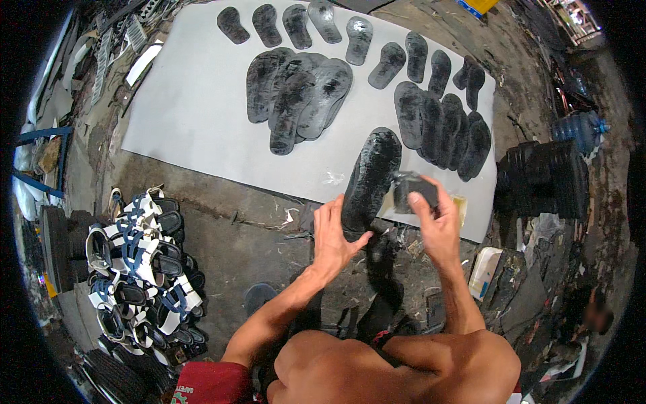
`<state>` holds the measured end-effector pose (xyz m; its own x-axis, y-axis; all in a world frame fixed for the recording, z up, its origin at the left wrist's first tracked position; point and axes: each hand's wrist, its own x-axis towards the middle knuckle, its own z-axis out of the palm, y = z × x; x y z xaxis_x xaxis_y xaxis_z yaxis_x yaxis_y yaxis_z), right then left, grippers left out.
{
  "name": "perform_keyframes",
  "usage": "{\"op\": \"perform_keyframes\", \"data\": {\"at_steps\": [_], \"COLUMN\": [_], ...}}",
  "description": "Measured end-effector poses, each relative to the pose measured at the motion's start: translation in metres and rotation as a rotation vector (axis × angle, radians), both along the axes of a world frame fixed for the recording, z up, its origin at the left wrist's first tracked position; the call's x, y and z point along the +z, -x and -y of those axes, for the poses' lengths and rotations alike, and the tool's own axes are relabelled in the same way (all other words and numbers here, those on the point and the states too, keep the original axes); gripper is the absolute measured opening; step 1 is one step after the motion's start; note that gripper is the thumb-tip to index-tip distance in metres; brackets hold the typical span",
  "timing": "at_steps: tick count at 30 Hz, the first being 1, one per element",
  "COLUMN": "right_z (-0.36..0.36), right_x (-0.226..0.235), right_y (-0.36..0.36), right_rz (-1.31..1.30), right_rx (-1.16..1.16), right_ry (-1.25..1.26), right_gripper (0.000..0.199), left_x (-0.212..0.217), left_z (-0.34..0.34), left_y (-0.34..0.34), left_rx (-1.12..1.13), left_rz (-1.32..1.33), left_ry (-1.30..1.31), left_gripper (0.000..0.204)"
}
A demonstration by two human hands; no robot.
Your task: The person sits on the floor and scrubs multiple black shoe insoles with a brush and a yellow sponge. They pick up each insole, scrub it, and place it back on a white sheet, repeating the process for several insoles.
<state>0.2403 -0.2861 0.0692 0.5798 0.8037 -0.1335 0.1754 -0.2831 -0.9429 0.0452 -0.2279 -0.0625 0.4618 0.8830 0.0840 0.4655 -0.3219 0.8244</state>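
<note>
My left hand (pixel 330 242) grips the heel end of a black shoe sole (pixel 374 176), thumb on its near end and fingers along its left side. The sole's top looks wet and glossy in patches, and it lies at the near edge of a white sheet (pixel 195 128). Just right of the sole, my right hand (pixel 437 219) is closed around a dark, squarish block (pixel 417 194); its exact kind cannot be made out. Under and beside that hand sits a shallow yellowish tray or patch (pixel 459 207), partly hidden.
Several loose soles (pixel 359 40) line the sheet's far side, with overlapping piles of soles at the middle (pixel 296 101) and right (pixel 444 128). White and navy sandals (pixel 145 269) are heaped at left. Black stacks (pixel 542 178) and a blue water bottle (pixel 577 131) stand at right.
</note>
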Motion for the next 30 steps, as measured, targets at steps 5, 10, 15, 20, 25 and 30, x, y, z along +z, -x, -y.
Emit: {"op": "perform_keyframes", "data": {"at_steps": [5, 10, 15, 20, 25, 30], "right_z": [-0.001, -0.013, -0.025, -0.027, -0.021, -0.007], "right_x": [0.033, -0.021, -0.079, -0.094, -0.087, -0.109], "right_y": [-0.023, -0.029, -0.026, -0.016, -0.023, -0.028], "right_rz": [0.095, 0.061, 0.224, 0.317, 0.324, 0.423], "right_rx": [-0.055, -0.045, -0.028, -0.020, -0.010, -0.029], "right_ry": [-0.004, -0.075, 0.174, 0.232, 0.312, 0.261], "right_gripper": [0.036, 0.035, 0.040, 0.041, 0.042, 0.044], "left_x": [0.003, 0.014, 0.005, 0.017, 0.028, -0.028], "left_z": [0.000, -0.047, -0.127, -0.198, -0.292, -0.346], "left_y": [-0.017, 0.023, 0.098, 0.154, 0.193, 0.204], "left_rx": [0.007, -0.068, -0.181, -0.163, 0.118, 0.985], "left_rz": [-0.005, -0.020, -0.122, -0.248, -0.264, -0.111], "left_ry": [0.029, -0.264, -0.669, -0.867, -0.961, -0.436], "left_gripper": [0.093, 0.089, 0.083, 0.081, 0.080, 0.092]}}
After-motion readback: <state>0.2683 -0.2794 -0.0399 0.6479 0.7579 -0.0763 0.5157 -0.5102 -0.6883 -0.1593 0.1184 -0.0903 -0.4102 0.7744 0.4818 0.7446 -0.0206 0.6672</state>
